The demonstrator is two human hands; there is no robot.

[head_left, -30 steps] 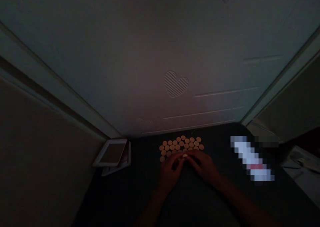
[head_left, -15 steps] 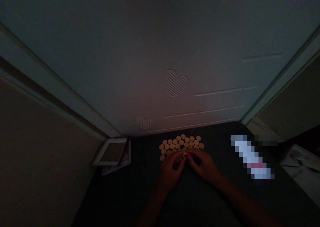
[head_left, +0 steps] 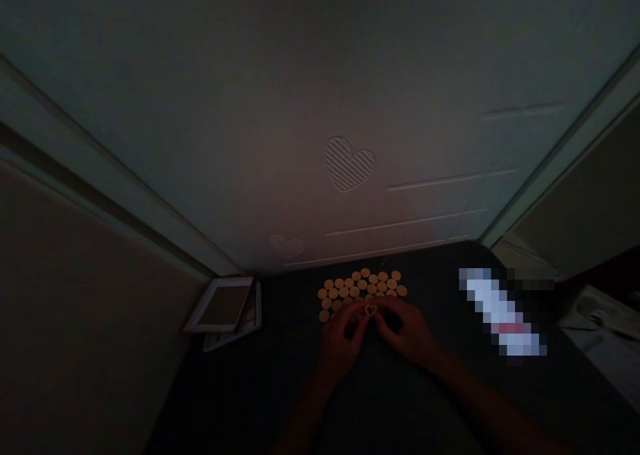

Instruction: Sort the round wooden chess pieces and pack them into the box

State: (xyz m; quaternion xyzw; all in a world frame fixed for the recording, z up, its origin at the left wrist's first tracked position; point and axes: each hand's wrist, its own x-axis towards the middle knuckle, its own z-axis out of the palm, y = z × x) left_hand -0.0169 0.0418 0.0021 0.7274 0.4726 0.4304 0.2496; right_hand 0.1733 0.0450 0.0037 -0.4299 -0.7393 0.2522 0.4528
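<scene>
Between the fingertips of both hands is a small round wooden-looking disc [head_left: 371,309], its face turned up with dark marks that are too small to read. My left hand [head_left: 337,341] pinches it from the left, thumb and fingers curved into a ring. From the right, my right hand [head_left: 410,328] grips the same disc with thumb and forefinger. Just beyond my fingers, several similar pale discs [head_left: 345,291] lie flat in rough rows on the dark tabletop [head_left: 385,401]. My hands hide part of the nearest rows.
At the left edge lie stacked white-bordered frames or flat boxes [head_left: 225,305]. A bright pixelated object [head_left: 503,311] rests on the right side. Behind the table rises a pale panel [head_left: 240,141] with embossed hearts and lines. Light-coloured items [head_left: 600,328] sit beyond the right edge. The scene is dim.
The held disc has been tilted so that its marked face shows more clearly. Both hands stay in nearly the same place, and the discs on the table have not moved.
</scene>
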